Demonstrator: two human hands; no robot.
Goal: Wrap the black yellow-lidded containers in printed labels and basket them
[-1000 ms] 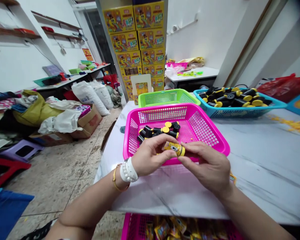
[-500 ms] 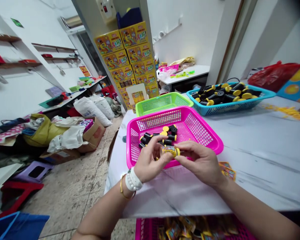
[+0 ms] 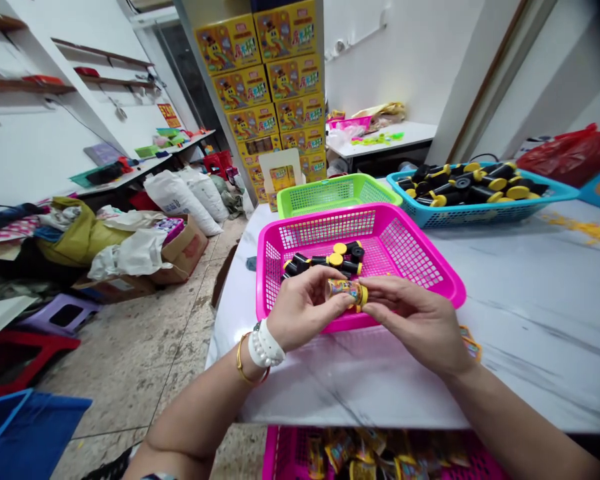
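Small clear plastic cylinder with a colourful printed wrap (image 3: 341, 289): in the head view, held nearly level above the near part of the bright pink rectangular mesh basket (image 3: 437, 263).
Left hand (image 3: 304, 310): its grip is closed around the cylinder's uncapped end.
Right hand (image 3: 417, 320): its grip pinches the round yellow cap (image 3: 363, 295) between thumb and fingertips.
Handling: the cylinder looks light and stiff, probably slick along the wrap; the body and the cap's edge seem the surest places to take hold.
Black cylinders with yellow ends (image 3: 299, 263): loosely heaped inside the pink basket, beyond the hands.
Bright blue mesh basket (image 3: 480, 217): behind and right of the pink basket, on the white marble-patterned desk (image 3: 520, 307), heaped with similar black pieces.
Change: against half a second ago, a different, redder face of the wrap shows, so the cylinder appears turned; both hands keep their ends, and the right wrist hides more of the orange printed cards (image 3: 475, 348) right of the pink basket.
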